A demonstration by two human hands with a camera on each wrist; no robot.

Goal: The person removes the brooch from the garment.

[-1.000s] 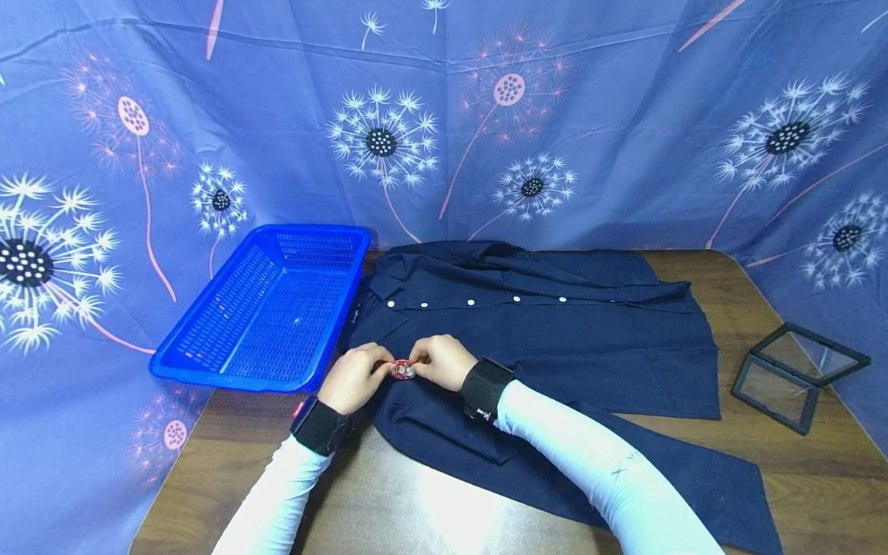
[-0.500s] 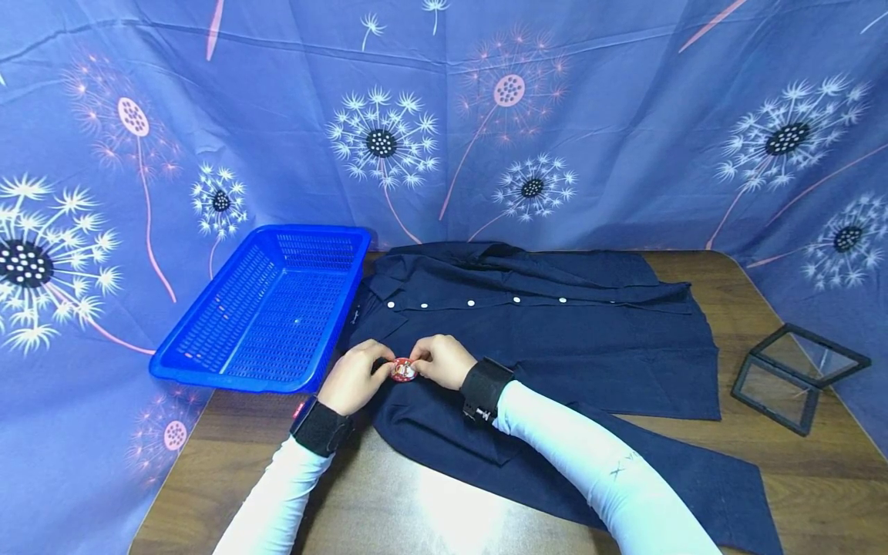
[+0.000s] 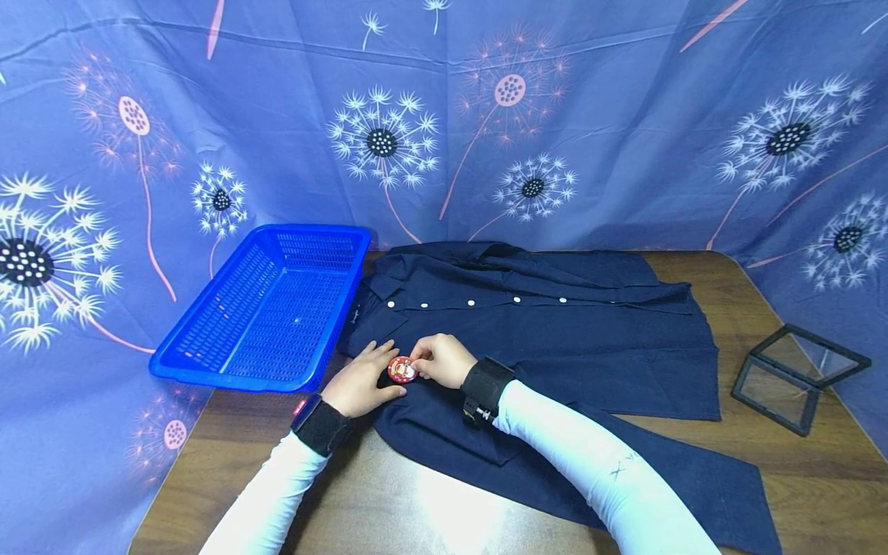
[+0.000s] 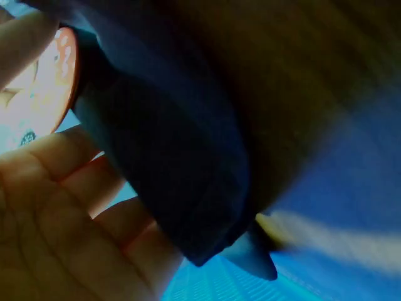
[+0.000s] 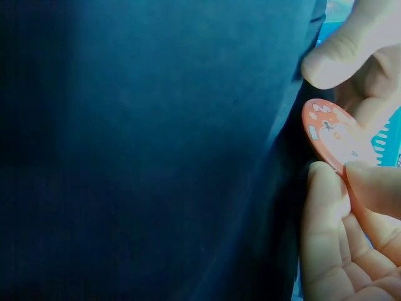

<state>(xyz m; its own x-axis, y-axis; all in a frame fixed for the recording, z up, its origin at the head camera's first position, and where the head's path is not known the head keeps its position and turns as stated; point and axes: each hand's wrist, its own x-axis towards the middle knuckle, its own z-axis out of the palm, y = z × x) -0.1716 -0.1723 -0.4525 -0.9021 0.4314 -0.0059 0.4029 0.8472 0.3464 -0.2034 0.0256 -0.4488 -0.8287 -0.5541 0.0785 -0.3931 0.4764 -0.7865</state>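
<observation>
A round red badge (image 3: 401, 370) with a cartoon picture lies against a dark navy shirt (image 3: 548, 347), near its shoulder. My right hand (image 3: 445, 361) pinches the badge's right edge between thumb and fingers, as the right wrist view also shows on the badge (image 5: 332, 135). Beside the badge, my left hand (image 3: 362, 383) is spread on the shirt with fingers straight and thumb apart. In the left wrist view the left hand's fingers (image 4: 69, 153) lie along the dark cloth (image 4: 163, 144), close to the badge (image 4: 53, 88). The badge's back is hidden.
A blue plastic basket (image 3: 239, 383) stands to the left, close to the shirt's collar. On the right, a hinged black frame (image 3: 777, 397) with clear panes stands open on the wooden table (image 3: 825, 478). A flowered blue cloth (image 3: 610, 123) hangs behind.
My left hand has let go of the badge and spread its fingers on the shirt. The badge has tilted to show more of its face. My right hand keeps its pinch.
</observation>
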